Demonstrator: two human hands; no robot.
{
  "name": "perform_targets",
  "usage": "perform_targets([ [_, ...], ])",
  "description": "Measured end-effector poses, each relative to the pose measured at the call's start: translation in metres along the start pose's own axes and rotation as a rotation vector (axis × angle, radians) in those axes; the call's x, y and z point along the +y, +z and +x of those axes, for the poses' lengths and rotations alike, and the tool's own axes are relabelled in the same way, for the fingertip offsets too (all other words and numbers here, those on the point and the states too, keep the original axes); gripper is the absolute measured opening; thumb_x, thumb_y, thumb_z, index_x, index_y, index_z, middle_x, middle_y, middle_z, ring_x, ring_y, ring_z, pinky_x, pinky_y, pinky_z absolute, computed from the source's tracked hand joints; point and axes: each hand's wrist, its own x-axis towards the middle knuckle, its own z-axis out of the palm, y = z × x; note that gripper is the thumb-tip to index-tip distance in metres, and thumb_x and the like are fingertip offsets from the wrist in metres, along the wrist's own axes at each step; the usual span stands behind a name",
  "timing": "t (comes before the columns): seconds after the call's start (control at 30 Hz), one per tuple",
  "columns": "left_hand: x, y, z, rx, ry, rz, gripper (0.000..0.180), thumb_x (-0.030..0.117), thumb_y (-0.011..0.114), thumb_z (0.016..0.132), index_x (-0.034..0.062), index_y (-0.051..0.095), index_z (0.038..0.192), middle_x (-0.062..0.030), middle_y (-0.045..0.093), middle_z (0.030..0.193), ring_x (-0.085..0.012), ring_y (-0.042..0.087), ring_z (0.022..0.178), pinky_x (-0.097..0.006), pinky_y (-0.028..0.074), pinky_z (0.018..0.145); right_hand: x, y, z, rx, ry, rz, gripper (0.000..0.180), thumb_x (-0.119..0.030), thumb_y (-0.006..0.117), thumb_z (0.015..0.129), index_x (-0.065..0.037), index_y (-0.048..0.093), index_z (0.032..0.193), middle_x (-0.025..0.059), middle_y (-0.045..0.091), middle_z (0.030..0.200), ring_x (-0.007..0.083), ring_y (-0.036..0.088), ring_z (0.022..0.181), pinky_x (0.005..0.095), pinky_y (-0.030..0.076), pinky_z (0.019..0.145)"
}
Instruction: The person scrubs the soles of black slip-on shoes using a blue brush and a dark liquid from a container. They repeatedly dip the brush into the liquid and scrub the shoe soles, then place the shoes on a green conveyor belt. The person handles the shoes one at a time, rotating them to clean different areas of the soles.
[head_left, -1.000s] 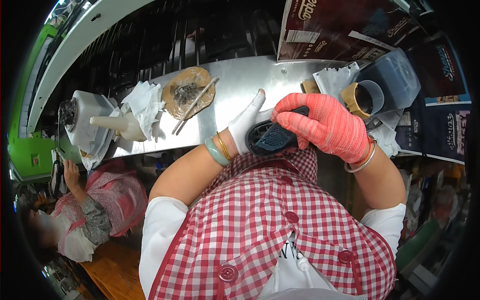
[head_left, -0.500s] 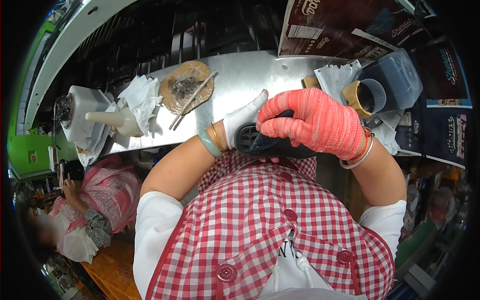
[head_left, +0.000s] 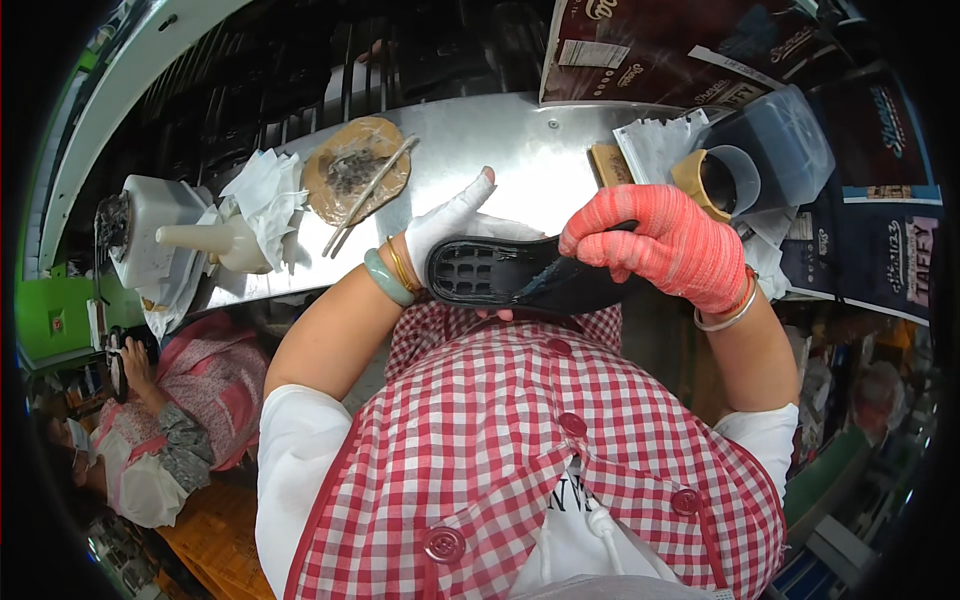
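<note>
A black shoe sole (head_left: 480,272) is held level in front of my apron, its gridded heel end toward the left. My left hand (head_left: 447,222), in a white glove, grips the sole from behind and below, thumb raised and fingertips showing under its near edge. Over the middle of the sole, my right hand (head_left: 660,245) in a red knit glove has its fingers pinched together. A small dark end pokes out above those fingers, but what they hold is mostly hidden. A wet-looking streak crosses the sole just beneath them.
On the metal bench (head_left: 480,130) lie a stained brown disc (head_left: 340,200) with a thin stick (head_left: 375,190), crumpled white tissue (head_left: 262,190) and a pale nozzle bottle (head_left: 235,243). A yellow-wrapped cup (head_left: 690,180) and clear plastic container (head_left: 790,145) stand right. Another person (head_left: 200,400) sits at left.
My right hand has shifted right along the sole, uncovering more of its heel and middle. The sole and my left hand have moved left.
</note>
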Motion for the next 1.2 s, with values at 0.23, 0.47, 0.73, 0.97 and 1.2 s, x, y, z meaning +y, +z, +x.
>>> perform_targets([
  [0.23, 0.007, -0.009, -0.007, 0.0, 0.185, -0.12, 0.067, 0.046, 0.035, 0.095, -0.009, 0.032, 0.133, -0.0274, 0.053, 0.116, -0.0396, 0.064, 0.085, -0.042, 0.057, 0.072, 0.027, -0.024, -0.043, 0.321, -0.103, 0.124, 0.019, -0.014, 0.063, 0.084, -0.002, 0.066, 0.098, 0.0014, 0.064, 0.081, 0.0068, 0.054, 0.062, 0.0203, 0.044, 0.056],
  [0.47, 0.024, -0.02, -0.009, -0.099, 0.793, -0.122, 0.05, 0.013, 0.046, 0.089, 0.0049, 0.033, 0.137, -0.0146, 0.041, 0.137, -0.0341, 0.038, 0.126, -0.052, 0.029, 0.106, 0.042, -0.073, -0.094, 1.159, -0.238, 0.142, 0.025, -0.024, 0.063, 0.088, -0.003, 0.066, 0.101, -0.0012, 0.065, 0.085, 0.0032, 0.052, 0.064, 0.0186, 0.043, 0.057],
  [0.73, -0.047, -0.004, 0.013, 0.136, 0.453, -0.659, 0.065, 0.055, 0.022, 0.094, 0.0065, 0.035, 0.136, -0.0211, 0.041, 0.133, -0.0419, 0.044, 0.119, -0.055, 0.051, 0.08, 0.079, -0.09, -0.091, 1.171, -0.103, 0.111, 0.027, -0.027, 0.064, 0.086, -0.005, 0.066, 0.102, 0.0022, 0.064, 0.083, 0.0073, 0.056, 0.066, 0.0226, 0.047, 0.058],
  [0.97, -0.05, 0.001, 0.022, 0.052, 0.473, -0.516, 0.059, 0.05, 0.031, 0.095, 0.0066, 0.04, 0.133, -0.02, 0.049, 0.126, -0.0427, 0.049, 0.114, -0.047, 0.054, 0.075, 0.095, -0.101, -0.086, 1.129, -0.118, 0.17, 0.028, -0.027, 0.063, 0.086, -0.001, 0.066, 0.098, 0.0022, 0.065, 0.079, 0.0077, 0.056, 0.055, 0.0213, 0.045, 0.052],
  [1.2, -0.037, 0.019, 0.032, -0.091, 0.589, -0.51, 0.061, 0.043, 0.054, 0.088, 0.0052, 0.039, 0.133, -0.0219, 0.046, 0.129, -0.0455, 0.045, 0.117, -0.055, 0.048, 0.088, 0.069, -0.062, -0.079, 1.052, -0.247, 0.459, 0.024, -0.024, 0.057, 0.09, -0.003, 0.063, 0.097, 0.0044, 0.064, 0.075, 0.0052, 0.056, 0.053, 0.0159, 0.04, 0.046],
])
